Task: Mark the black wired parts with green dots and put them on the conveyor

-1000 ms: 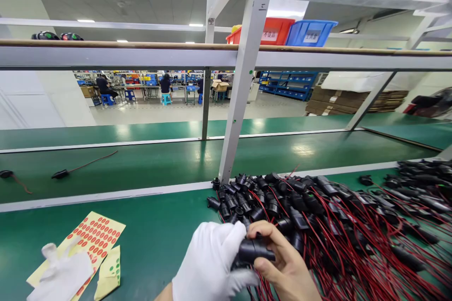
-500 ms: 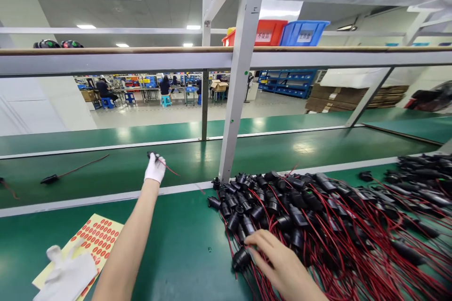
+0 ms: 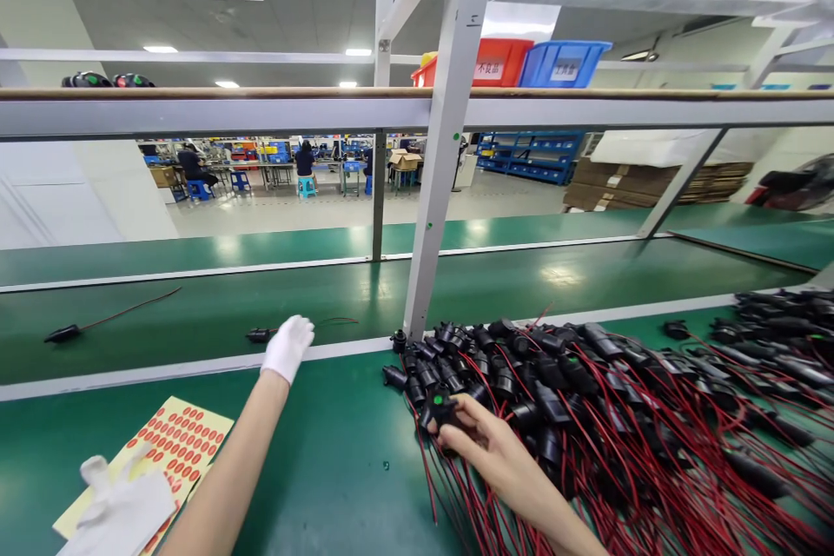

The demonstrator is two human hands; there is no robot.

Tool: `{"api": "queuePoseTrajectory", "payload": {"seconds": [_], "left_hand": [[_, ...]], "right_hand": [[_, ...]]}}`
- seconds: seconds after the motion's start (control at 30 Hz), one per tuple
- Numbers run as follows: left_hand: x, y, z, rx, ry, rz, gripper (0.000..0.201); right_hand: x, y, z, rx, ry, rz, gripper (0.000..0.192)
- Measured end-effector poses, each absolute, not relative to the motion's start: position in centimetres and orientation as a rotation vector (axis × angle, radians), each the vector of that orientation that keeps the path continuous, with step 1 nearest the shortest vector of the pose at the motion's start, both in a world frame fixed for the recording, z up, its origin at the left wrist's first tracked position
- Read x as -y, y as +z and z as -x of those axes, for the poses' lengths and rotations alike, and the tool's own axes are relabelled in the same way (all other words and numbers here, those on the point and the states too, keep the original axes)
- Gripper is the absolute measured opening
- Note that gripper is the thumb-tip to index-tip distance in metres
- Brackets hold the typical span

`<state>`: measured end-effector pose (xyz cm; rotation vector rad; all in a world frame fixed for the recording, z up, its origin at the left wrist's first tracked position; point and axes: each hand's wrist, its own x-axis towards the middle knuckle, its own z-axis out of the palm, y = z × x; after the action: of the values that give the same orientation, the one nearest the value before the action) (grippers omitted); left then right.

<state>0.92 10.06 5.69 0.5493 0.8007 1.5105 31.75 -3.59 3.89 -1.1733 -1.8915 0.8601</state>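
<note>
Most of the foreground was occupied by a green counter [image 3: 326, 460], and behind its white rail [image 3: 355, 349] a green lane [image 3: 208, 332] was seen. The right side was filled by a heap of black parts [image 3: 505, 378] with red wires [image 3: 625, 469], placed there probably so that it could be reached easily by the right hand. At the left, a sheet of red stickers [image 3: 186, 432] was partly covered by a loose white glove [image 3: 127, 499], by which it was perhaps weighed down. The gloved left hand [image 3: 287, 349] was stretched over the rail; mainly its back was shown, so the state of its grip could not be told. By the bare right hand [image 3: 480, 430], a dark held part [image 3: 433, 417] was gripped narrowly between thumb and fingers, at the heap's left border. Its long axis was foreshortened and could not be fixed surely. Just beside the left hand, a nearer lane part [image 3: 259, 335] was laid lengthwise, body leftward and thin wire [image 3: 342, 319] rightward, perhaps so that the wire was contained within the lane. The farther lane part [image 3: 63, 334] was pointed leftward too, slightly obliquely. On the held part, a green dot [image 3: 439, 400] was turned upward, presumably for visibility.
</note>
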Motion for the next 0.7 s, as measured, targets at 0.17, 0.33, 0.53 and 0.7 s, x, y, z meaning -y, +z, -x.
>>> {"api": "queuePoseTrajectory", "payload": {"seconds": [0.17,0.33,0.53,0.7], "left_hand": [[-2.9,5.4,-8.2,-0.627,1.051,-0.931,0.044],[2.0,7.2,-11.5,-0.477,0.783,-1.230,0.060],[2.4,8.6,-11.4,-0.509,0.814,-1.351,0.048],[2.8,8.7,-11.6,-0.617,0.696,-1.437,0.041]], "right_hand": [[4.0,6.1,-29.3,1.713,1.102,1.004,0.044],[5.4,6.1,-29.2,1.638,1.134,0.893,0.055],[6.6,7.6,-32.1,1.872,-0.039,0.915,0.029],[7.1,9.7,-32.0,2.080,-0.280,0.667,0.021]]}}
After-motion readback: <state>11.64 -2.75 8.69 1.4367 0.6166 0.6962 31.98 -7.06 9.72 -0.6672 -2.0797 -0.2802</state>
